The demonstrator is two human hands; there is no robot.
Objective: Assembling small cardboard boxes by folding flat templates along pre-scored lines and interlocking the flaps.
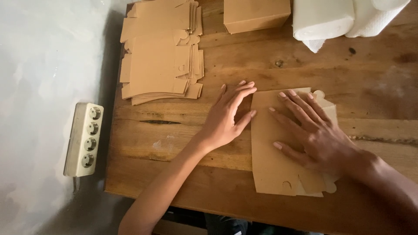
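Observation:
A flat brown cardboard box blank (272, 167) lies on the wooden table (174, 143) in front of me. My right hand (313, 130) rests flat on it, fingers spread, pressing it down. My left hand (226, 115) lies on the table just left of the blank, its fingertips touching the blank's upper left edge. Neither hand grips anything.
A stack of several flat cardboard blanks (161, 52) sits at the table's far left. A folded brown box (254, 15) stands at the far edge, with white paper towel rolls (335, 17) to its right. A white power strip (85, 139) lies beyond the table's left edge.

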